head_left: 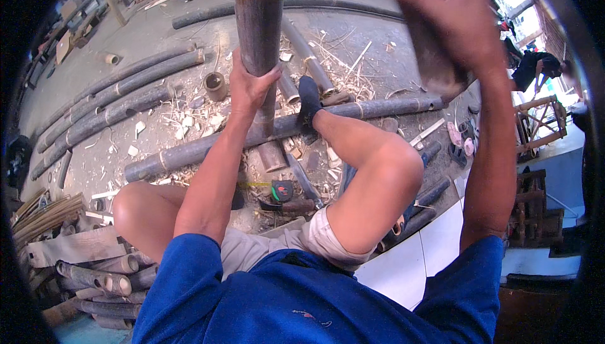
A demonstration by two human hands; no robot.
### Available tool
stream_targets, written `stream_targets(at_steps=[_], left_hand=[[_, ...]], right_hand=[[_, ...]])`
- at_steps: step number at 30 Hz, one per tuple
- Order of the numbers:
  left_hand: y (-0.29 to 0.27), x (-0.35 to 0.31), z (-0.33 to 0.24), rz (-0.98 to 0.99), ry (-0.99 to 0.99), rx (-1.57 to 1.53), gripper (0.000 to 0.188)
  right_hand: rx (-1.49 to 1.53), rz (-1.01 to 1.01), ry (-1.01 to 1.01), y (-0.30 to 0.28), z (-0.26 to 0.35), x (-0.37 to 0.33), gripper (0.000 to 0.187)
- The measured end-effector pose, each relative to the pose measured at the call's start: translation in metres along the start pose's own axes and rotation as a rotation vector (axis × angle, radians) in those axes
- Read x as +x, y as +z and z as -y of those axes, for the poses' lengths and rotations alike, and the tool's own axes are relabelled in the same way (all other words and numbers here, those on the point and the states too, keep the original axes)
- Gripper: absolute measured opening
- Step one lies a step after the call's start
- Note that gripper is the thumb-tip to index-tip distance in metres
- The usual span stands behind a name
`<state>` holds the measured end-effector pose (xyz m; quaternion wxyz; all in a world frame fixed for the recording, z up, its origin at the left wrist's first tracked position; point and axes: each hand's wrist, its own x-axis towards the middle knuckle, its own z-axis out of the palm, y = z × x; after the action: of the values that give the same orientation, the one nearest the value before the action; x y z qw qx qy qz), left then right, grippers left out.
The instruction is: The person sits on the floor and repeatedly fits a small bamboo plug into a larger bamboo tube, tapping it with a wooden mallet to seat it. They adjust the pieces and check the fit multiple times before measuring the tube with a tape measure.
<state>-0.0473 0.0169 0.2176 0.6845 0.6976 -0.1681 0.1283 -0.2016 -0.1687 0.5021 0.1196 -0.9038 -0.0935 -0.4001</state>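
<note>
My left hand (pixel 249 88) grips a thick dark bamboo section (pixel 258 25) and holds it upright, its hollow cut end pointing up toward the camera. My right hand (pixel 454 19) is raised high at the upper right, closed on a dark blurred block-like tool (pixel 435 60). I am seated with both knees bent. My right foot in a dark sock (pixel 309 101) rests on a long bamboo pole (pixel 208 148) lying across the ground. A tape measure (pixel 282 189) and a dark blade-like tool (pixel 287 206) lie between my legs.
Long bamboo poles (pixel 113 101) lie in rows at the left, and short cut pieces (pixel 94 278) are stacked at the lower left. Chips and shavings litter the concrete. A small bamboo ring (pixel 215 84) stands nearby. Another person (pixel 535 66) crouches at the far right by wooden frames (pixel 539 126).
</note>
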Motion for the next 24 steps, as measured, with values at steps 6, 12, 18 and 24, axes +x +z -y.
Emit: stream_targets(at_steps=[6,12,18,24], left_hand=[[0.001,0.022,0.001,0.0,-0.044,0.019,0.083],[0.004,0.024,0.012,-0.006,-0.024,-0.062,0.081],[0.003,0.018,0.018,0.0,-0.043,0.019,0.08],[0.007,0.019,0.018,-0.008,-0.027,-0.044,0.079]], right_hand=[[0.164,-0.218,0.058,-0.024,-0.017,0.056,0.104],[0.066,0.372,-0.018,0.066,-0.035,0.037,0.104],[0.172,0.45,0.042,0.051,-0.03,0.052,0.098],[0.191,0.165,0.359,0.033,0.014,0.06,0.091]])
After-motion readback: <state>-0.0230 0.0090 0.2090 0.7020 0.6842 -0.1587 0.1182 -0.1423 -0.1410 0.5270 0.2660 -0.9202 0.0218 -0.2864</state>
